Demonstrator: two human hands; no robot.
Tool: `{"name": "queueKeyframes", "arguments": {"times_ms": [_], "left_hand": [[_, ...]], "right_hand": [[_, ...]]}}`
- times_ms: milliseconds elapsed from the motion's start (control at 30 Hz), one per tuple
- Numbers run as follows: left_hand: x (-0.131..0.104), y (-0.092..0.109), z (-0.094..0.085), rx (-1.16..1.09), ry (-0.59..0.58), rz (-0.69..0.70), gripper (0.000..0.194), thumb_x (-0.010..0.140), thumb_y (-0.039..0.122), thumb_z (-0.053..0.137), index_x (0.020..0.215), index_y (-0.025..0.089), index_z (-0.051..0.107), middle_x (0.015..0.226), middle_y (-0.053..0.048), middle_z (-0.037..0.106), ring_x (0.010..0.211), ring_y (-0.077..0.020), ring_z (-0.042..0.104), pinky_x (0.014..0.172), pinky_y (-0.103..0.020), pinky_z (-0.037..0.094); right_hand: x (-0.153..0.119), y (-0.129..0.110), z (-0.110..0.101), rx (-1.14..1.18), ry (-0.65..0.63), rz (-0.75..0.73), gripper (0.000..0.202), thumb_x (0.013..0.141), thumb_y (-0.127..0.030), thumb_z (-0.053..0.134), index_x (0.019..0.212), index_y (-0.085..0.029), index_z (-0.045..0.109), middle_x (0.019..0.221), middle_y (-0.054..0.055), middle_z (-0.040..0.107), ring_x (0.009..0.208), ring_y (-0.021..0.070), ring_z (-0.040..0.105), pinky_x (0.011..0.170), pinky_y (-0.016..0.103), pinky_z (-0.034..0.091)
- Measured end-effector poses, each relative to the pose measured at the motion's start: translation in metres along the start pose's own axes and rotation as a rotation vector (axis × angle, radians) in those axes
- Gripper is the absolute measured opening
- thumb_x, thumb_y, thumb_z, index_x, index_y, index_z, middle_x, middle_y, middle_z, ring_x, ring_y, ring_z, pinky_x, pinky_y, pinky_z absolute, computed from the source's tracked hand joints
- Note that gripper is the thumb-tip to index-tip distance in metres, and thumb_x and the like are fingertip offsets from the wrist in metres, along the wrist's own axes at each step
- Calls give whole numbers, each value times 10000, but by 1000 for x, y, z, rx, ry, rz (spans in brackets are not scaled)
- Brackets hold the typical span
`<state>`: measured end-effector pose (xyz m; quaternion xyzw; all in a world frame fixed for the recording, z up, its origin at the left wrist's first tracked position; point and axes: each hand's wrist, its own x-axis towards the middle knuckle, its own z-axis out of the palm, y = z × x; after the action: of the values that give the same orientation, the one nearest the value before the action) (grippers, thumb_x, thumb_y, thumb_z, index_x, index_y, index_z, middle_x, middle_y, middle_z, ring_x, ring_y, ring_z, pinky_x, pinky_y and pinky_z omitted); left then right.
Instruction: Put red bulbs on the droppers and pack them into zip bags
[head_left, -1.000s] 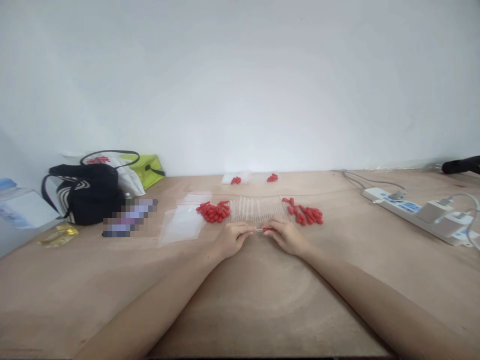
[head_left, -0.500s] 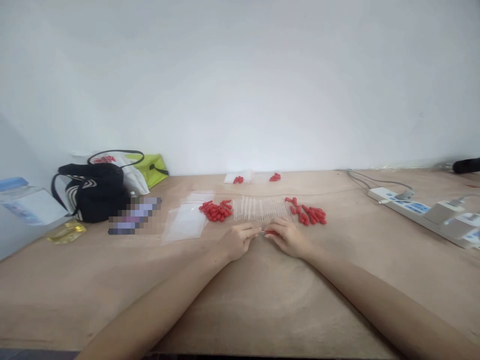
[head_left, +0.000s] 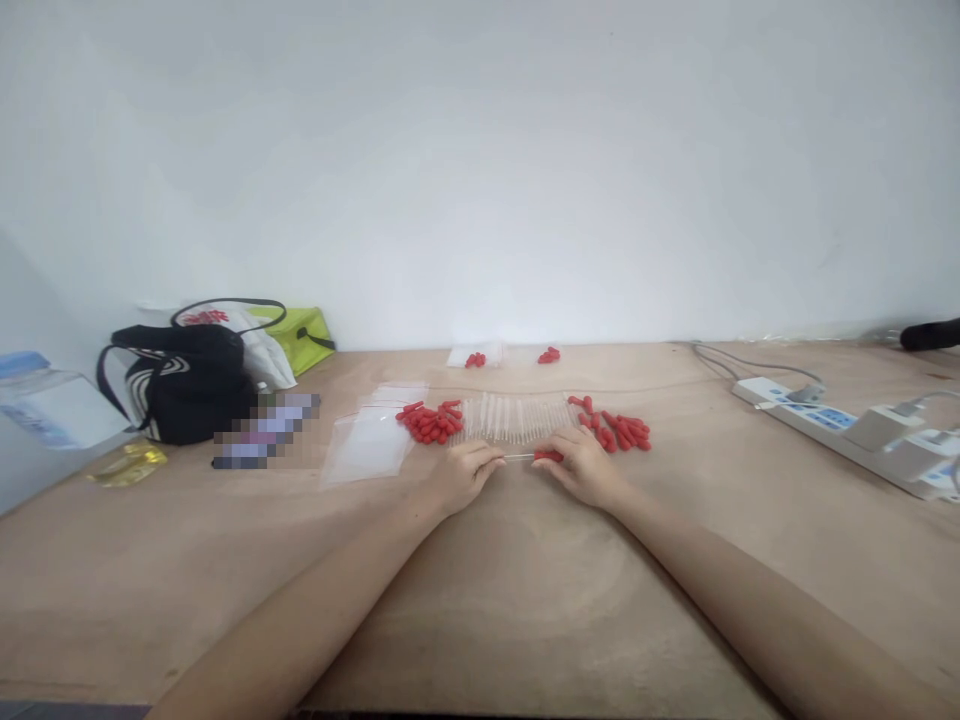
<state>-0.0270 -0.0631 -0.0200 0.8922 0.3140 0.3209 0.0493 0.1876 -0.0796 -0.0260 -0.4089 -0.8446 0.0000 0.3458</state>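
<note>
My right hand [head_left: 577,466] is closed around a small red handle-like piece [head_left: 548,456]. A thin pale rod [head_left: 519,457] runs from that piece across to my left hand [head_left: 468,474], whose fingers pinch its other end. The rod lies level, just above the table. Behind my hands is a row of thin, clear-looking sticks [head_left: 510,418] laid side by side. A pile of red pieces [head_left: 431,422] lies at the row's left end, and a looser group of red pieces [head_left: 624,432] at its right.
Clear plastic bags [head_left: 371,440] lie left of the red pile. Two small red groups [head_left: 475,360] rest near the wall. A black bag [head_left: 180,385], a plastic bottle [head_left: 45,400] and gold wrapper [head_left: 129,464] are on the left. A power strip [head_left: 847,430] with cables stands right.
My left hand has moved a little left, away from my right hand. More of the thin rod now shows between them. The right hand has barely moved.
</note>
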Motion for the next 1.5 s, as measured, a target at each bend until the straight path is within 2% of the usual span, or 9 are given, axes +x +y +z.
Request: {"name": "queueKeyframes", "arguments": {"times_ms": [433, 633, 733, 833, 933, 1067, 1167, 1300, 1500], "left_hand": [[-5, -1, 4, 57, 16, 101, 226, 847, 216, 425, 770, 153, 628, 654, -33, 626, 594, -135, 560, 611, -249, 423], [-5, -1, 4, 49, 19, 87, 221, 843, 215, 427, 776, 155, 629, 664, -32, 629, 598, -133, 558, 610, -241, 417], [-5, 2, 3, 48, -1, 34, 219, 841, 234, 433, 782, 159, 630, 623, -19, 607, 573, -127, 539, 592, -234, 407], [-3, 7, 1, 13, 11, -59, 234, 840, 256, 436, 753, 164, 633, 577, 0, 586, 542, -114, 518, 563, -217, 391], [-2, 12, -1, -76, 12, -135, 229, 832, 264, 449, 749, 160, 635, 587, 9, 594, 535, -100, 516, 533, -194, 376], [-1, 16, -1, -188, -20, -224, 251, 833, 290, 441, 741, 152, 629, 592, 19, 598, 512, -87, 506, 490, -176, 362], [-1, 19, 1, -202, -30, -248, 291, 841, 304, 422, 701, 148, 625, 577, 20, 594, 500, -85, 501, 482, -179, 359], [0, 21, 0, -154, -22, -197, 280, 838, 304, 431, 718, 160, 638, 606, 8, 617, 538, -100, 523, 526, -200, 383], [-3, 7, -6, 77, 84, -101, 156, 787, 272, 511, 789, 194, 646, 744, -18, 656, 718, -162, 546, 719, -305, 394]], "right_hand": [[-3, -4, 6, 67, -30, -125, 127, 796, -282, 490, 773, -177, 558, 727, 33, 585, 708, 151, 499, 686, 302, 356], [-2, -4, 7, 117, -43, -99, 143, 792, -293, 492, 769, -182, 580, 732, 39, 602, 711, 161, 515, 685, 317, 375], [1, -5, 6, 280, -10, 6, 144, 777, -306, 512, 761, -187, 590, 745, 38, 616, 718, 160, 539, 687, 312, 397], [5, -10, 7, 555, 128, 261, 177, 718, -330, 577, 823, -189, 579, 751, 32, 621, 714, 157, 565, 671, 298, 428], [9, -18, 9, 859, 279, 514, 355, 624, -353, 652, 915, -195, 522, 652, -14, 592, 605, 139, 559, 586, 276, 438], [13, -34, 15, 1101, 276, 605, 335, 538, -354, 704, 771, -188, 530, 622, -23, 603, 579, 122, 561, 612, 271, 439], [15, -44, 21, 1162, 234, 633, 309, 520, -373, 707, 700, -178, 549, 647, 3, 629, 642, 139, 584, 680, 289, 438], [19, -47, 25, 1143, 266, 657, 359, 563, -436, 658, 786, -167, 580, 664, 18, 641, 665, 151, 587, 695, 301, 436], [21, -9, -2, 757, 425, 740, 456, 631, -483, 567, 886, -109, 618, 688, 54, 646, 655, 167, 582, 608, 267, 425]]}}
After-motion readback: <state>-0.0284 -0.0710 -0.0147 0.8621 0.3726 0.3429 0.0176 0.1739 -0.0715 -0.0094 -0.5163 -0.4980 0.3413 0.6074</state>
